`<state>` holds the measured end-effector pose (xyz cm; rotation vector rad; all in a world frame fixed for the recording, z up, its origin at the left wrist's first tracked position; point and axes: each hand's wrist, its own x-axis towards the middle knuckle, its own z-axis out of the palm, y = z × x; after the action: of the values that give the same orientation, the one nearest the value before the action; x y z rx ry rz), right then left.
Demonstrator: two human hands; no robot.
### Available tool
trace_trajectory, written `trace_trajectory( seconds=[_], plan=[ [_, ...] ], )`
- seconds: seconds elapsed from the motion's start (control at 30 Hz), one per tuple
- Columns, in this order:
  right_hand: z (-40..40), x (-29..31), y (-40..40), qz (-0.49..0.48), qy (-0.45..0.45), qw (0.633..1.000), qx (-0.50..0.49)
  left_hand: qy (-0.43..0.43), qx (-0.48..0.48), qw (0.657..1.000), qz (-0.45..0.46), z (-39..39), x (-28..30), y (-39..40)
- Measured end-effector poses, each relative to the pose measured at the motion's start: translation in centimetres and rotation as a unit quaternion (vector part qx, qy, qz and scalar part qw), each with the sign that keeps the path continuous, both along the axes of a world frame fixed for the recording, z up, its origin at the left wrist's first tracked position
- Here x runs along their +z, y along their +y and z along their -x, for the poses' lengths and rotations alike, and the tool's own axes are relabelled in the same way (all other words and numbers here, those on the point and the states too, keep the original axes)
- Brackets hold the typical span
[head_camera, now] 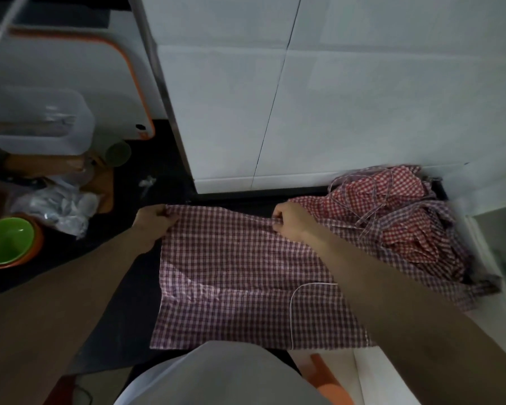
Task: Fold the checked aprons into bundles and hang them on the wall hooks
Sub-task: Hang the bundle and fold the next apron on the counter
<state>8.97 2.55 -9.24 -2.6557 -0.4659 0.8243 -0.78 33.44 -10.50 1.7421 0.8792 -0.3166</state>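
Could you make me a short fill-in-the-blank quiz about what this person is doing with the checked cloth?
1. Both hands, the left hand and the right hand, pinch the far edge of a checked ____ spread on the dark counter.
2. The heap of unfolded aprons lies to the ____ of the spread one.
3. The bowl at the left edge is ____ inside.

Missing words: apron; right; green
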Motion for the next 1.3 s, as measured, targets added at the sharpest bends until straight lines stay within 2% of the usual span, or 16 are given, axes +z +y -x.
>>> trace_trajectory(
  seconds=[0.17, 0.3, 0.37, 0.47, 0.57, 0.73, 0.87, 1.0, 1.07, 1.13, 1.2, 1.3],
  plan=[
    [-0.3, 1.3, -0.6, -0.041, 0.000, 0.999, -0.027, -0.010, -0.018, 0.998, 0.064, 0.3, 0.5, 0.9],
    [-0.2, 2.1, -1.0, -0.065, -0.020, 0.996, -0.052, 0.000, -0.068, 0.987, 0.143, -0.4, 2.3, 0.9],
    [0.2, 2.6, -1.2, -0.078, -0.034, 0.995, -0.043, -0.023, -0.087, 0.990, 0.106, -0.8, 2.9, 0.9],
    [0.6, 3.5, -1.7, -0.075, -0.007, 0.997, 0.004, -0.055, -0.101, 0.993, 0.027, -1.0, 3.7, 1.0],
    [0.8, 4.6, -2.4, -0.054, -0.004, 0.997, 0.055, -0.068, -0.121, 0.990, 0.024, -1.1, 4.7, 0.9],
    [1.9, 6.1, -3.3, 0.012, -0.009, 0.998, 0.059, -0.103, -0.130, 0.985, 0.045, -0.7, 6.5, 0.0],
    [3.6, 6.8, -4.0, 0.033, -0.065, 0.996, 0.054, -0.114, -0.139, 0.979, 0.092, -0.4, 8.1, -0.3],
    [5.0, 6.5, -5.1, 0.115, -0.224, 0.965, 0.075, -0.122, -0.111, 0.971, 0.175, -0.2, 9.8, -0.9],
    [5.7, 6.3, -5.1, 0.081, -0.271, 0.959, 0.024, -0.129, -0.098, 0.963, 0.215, 0.1, 10.5, -1.3],
    [6.2, 6.6, -5.2, 0.003, -0.239, 0.970, -0.041, -0.146, -0.092, 0.962, 0.213, 0.3, 11.0, -1.5],
    [6.9, 7.4, -5.6, -0.051, -0.157, 0.982, -0.094, -0.165, -0.076, 0.965, 0.187, 0.9, 11.3, -1.4],
    [7.7, 8.4, -6.7, -0.007, -0.079, 0.992, -0.097, -0.191, -0.048, 0.971, 0.137, 1.0, 11.4, -1.8]
  ],
)
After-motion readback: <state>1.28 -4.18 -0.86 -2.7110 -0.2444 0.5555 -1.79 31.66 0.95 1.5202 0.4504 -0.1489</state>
